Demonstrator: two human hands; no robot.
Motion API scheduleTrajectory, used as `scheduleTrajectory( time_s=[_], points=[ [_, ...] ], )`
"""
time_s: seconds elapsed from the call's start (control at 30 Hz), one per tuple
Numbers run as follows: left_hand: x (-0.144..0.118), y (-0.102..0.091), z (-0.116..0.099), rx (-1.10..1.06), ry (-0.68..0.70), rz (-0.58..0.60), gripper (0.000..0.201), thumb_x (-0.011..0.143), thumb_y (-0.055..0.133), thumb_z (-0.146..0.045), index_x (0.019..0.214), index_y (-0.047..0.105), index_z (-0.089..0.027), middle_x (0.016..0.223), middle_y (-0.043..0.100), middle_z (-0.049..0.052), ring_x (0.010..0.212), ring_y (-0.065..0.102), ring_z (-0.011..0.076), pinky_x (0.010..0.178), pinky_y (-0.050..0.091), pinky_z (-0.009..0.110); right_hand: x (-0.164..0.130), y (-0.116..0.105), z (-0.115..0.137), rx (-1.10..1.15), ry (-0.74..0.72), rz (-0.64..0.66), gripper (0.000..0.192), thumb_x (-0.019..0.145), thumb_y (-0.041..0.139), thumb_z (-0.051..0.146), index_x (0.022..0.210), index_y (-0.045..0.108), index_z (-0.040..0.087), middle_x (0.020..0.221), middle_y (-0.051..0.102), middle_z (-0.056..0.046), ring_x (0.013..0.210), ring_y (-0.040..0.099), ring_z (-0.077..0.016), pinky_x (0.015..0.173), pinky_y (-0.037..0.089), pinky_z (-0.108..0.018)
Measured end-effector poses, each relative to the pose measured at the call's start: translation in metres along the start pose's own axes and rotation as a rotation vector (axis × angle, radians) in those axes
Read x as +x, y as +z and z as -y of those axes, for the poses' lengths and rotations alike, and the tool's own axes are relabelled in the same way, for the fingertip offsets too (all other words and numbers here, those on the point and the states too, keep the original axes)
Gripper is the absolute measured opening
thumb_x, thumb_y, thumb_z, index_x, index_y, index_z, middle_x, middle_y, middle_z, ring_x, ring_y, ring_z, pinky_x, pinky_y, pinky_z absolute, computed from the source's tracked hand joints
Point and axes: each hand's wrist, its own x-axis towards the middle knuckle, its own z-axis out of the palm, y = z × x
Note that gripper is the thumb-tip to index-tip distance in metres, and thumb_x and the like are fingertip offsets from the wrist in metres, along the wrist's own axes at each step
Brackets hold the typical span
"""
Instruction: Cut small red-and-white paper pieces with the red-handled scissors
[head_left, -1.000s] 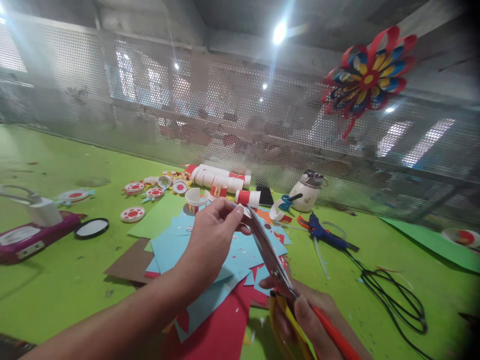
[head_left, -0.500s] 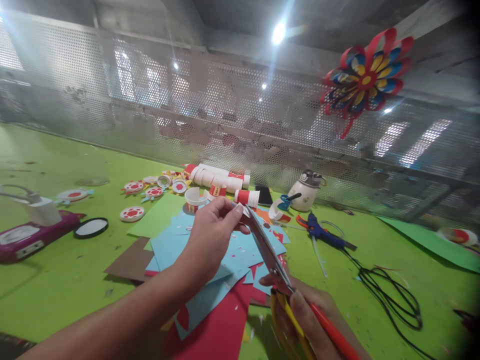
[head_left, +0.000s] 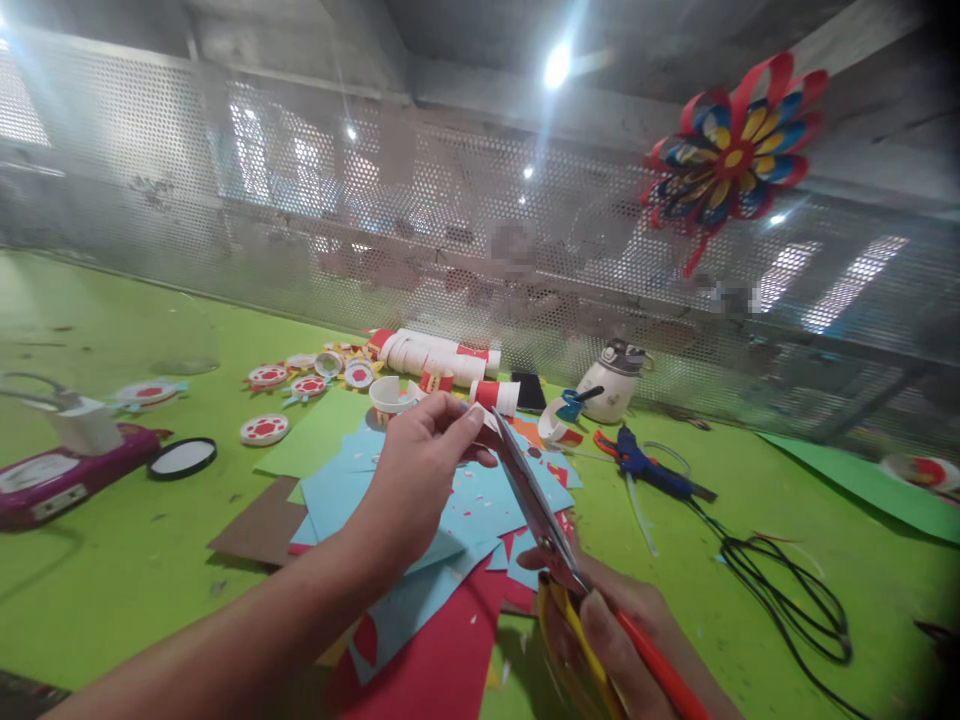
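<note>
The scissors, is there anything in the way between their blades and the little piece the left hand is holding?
Nothing visible. The left hand pinches a small pale piece at its fingertips, and the scissors, held by the right hand, already have their blade tips at that piece, above the blue paper.

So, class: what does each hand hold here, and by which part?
The right hand holds scissors by their red and yellow handles. The left hand pinches a small white piece at the blade tips.

A perforated metal wall [head_left: 315, 200] backs the green table [head_left: 112, 560] under a bright ceiling light [head_left: 557, 66].
</note>
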Motion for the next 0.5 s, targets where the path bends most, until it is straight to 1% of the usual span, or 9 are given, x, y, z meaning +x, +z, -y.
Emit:
scheduleTrajectory(
  time_s=[0.1,0.3,0.37,0.5],
  points=[
    [0.002,-0.003,-0.001,0.004,0.002,0.015,0.016,0.079,0.058,-0.027,0.072,0.055,-0.013,0.070,0.063,0.004,0.062,0.059,0.0129,0.065,0.049,0.029,0.002,-0.003,-0.006,0.065,0.035,0.073,0.057,0.089,0.033,0.061,0.103,0.064,0.016,0.058,0.049,0.000,0.052,0.047,-0.0149,0.048,0.039,-0.025],
    [0.006,-0.009,-0.005,0.002,-0.010,0.044,0.016,0.077,0.061,-0.026,0.069,0.055,-0.013,0.067,0.063,0.003,0.063,0.061,0.0142,0.066,0.050,0.030,0.001,-0.006,-0.002,-0.025,0.063,0.018,0.063,0.085,0.031,0.067,0.100,0.066,0.017,0.059,0.052,-0.001,0.054,0.050,-0.0163,0.050,0.040,-0.026],
    [0.008,-0.010,-0.006,0.006,0.003,0.056,0.017,0.076,0.061,-0.026,0.067,0.054,-0.014,0.065,0.062,0.003,0.063,0.061,0.0141,0.066,0.050,0.030,0.001,-0.006,0.000,-0.050,0.046,0.018,0.062,0.086,0.030,0.066,0.098,0.067,0.018,0.058,0.052,-0.001,0.053,0.050,-0.0166,0.050,0.039,-0.026],
    [0.010,-0.012,-0.008,0.031,-0.009,0.113,0.017,0.076,0.062,-0.027,0.068,0.055,-0.014,0.067,0.062,0.002,0.061,0.060,0.0132,0.066,0.051,0.031,0.002,-0.008,0.000,-0.126,-0.063,-0.004,0.056,0.089,0.030,0.061,0.100,0.068,0.021,0.061,0.056,-0.001,0.056,0.052,-0.0179,0.055,0.041,-0.027]
  ],
)
